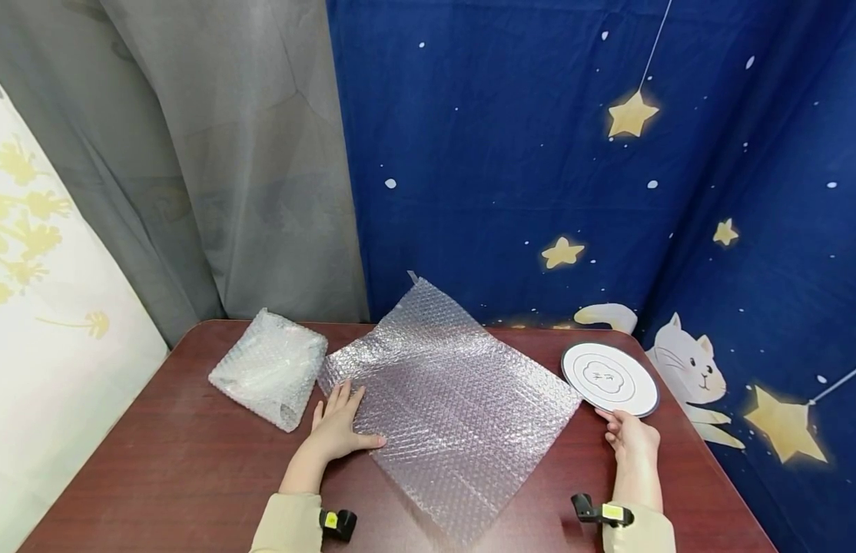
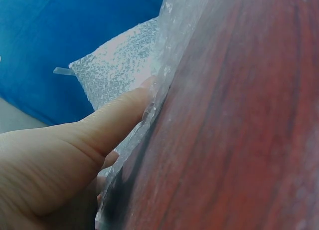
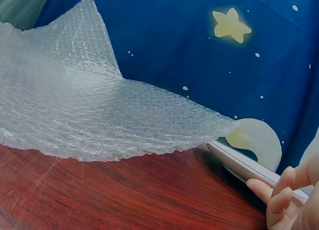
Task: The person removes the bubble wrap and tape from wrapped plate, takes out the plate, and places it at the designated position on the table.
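The table is dark red and wood-grained. Behind it hangs a blue curtain printed with yellow stars, white dots and, by the table's far right corner, a white cat. A grey curtain hangs behind the table's left part; left of the table is a white surface with yellow flowers.

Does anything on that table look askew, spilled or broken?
Nothing looks spilled or broken. The bubble-wrap sheet lies askew, cornerwise to the table, its far corner poking up past the back edge before the blue curtain.
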The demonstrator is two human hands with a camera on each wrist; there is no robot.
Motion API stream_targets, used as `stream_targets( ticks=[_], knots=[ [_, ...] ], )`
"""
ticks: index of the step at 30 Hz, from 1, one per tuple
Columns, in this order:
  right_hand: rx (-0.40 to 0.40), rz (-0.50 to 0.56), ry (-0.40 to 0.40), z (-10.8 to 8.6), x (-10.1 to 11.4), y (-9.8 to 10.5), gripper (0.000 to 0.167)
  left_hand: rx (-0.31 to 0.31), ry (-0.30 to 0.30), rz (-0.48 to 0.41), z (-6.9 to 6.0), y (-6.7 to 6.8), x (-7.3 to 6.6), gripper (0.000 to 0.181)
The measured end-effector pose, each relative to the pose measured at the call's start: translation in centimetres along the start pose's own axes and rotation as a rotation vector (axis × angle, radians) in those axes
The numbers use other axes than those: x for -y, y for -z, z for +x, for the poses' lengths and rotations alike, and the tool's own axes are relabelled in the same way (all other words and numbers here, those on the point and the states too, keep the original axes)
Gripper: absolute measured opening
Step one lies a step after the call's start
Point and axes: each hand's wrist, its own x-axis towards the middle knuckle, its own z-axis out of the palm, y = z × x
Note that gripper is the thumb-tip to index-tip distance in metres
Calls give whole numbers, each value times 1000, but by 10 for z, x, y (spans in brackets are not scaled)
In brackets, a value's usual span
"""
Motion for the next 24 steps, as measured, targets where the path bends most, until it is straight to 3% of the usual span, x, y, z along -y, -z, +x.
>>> stream_targets(
  ticks=[15,20,24],
  knots=[
    [31,-56,-43,0,1,1,24,3,4,-1,0,1,-1,112],
    [34,-98,-28,-1,0,0,35,6,3,1,0,0,0,112],
    [16,-83,-9,-2,0,0,26,6,0,-5,0,-1,0,111]
  ],
)
